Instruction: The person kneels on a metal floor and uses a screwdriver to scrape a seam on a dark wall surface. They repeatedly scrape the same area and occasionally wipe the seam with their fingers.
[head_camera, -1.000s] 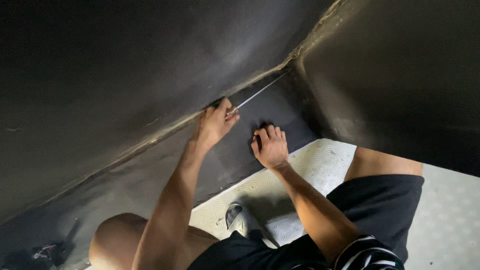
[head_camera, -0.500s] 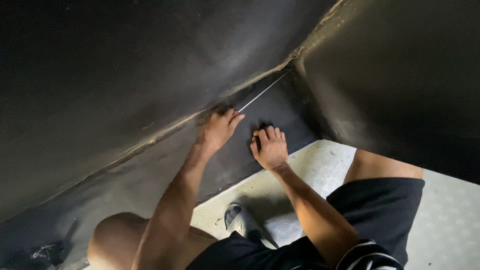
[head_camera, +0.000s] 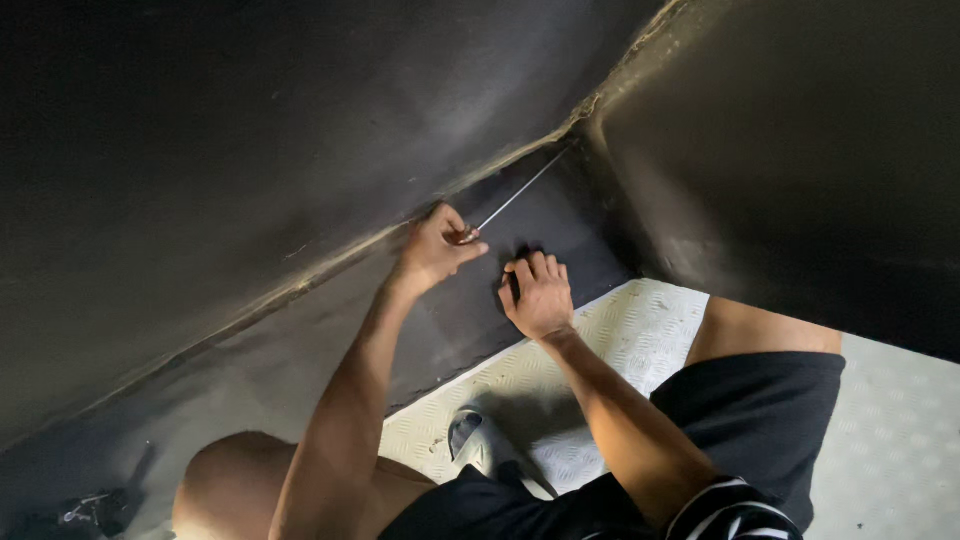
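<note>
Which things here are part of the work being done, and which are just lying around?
In use:
left hand gripping thin metal rod
right hand pressed on black sheet
seam the rod runs along

Lying about:
dark object at lower left
patterned floor plate

Rod (head_camera: 520, 195) tip lost in dark seam (head_camera: 575, 140)

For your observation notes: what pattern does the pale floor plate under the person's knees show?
The floor plate is whitish with a raised diamond tread pattern, clearest in the head view.
</note>
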